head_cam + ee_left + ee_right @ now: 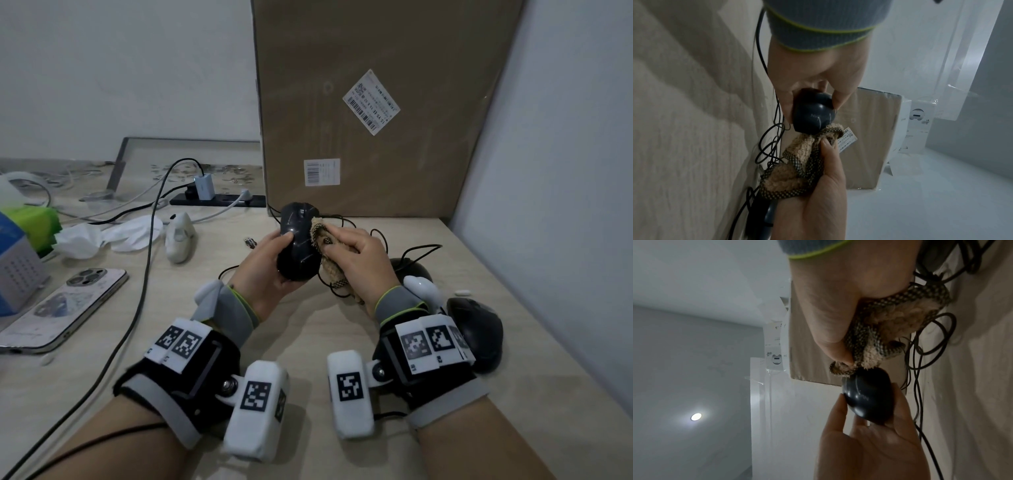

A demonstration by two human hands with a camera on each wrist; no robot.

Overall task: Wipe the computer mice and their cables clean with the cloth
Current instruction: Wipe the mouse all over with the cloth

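Black mouse (298,241) lifted off the desk (308,342), held in the air in front of the person, nose pointing away. Left hand (265,274) wraps it from the left side, thumb on top and fingers curled under, probably so the right flank stays bare for wiping. Cloth (325,253), tan fleece with a checked trim, is bunched in the right hand (358,263), fingers and thumb curled round it; the bunched end touches the mouse's right side. So the mouse sits just left of the right hand, cloth between the two. Bunching likely gives a firm pad to rub with. Its cable (356,226) trails off the nose down to a loose tangle on the desk beyond the hands, not yet in the cloth. Two more black mice near the right wrist: one (412,270) just behind the right hand, another (479,329) beside the wrist band, both resting on the desk. Further out: cardboard box (376,102) against the wall, power strip (219,199), phone (61,308) on the left.
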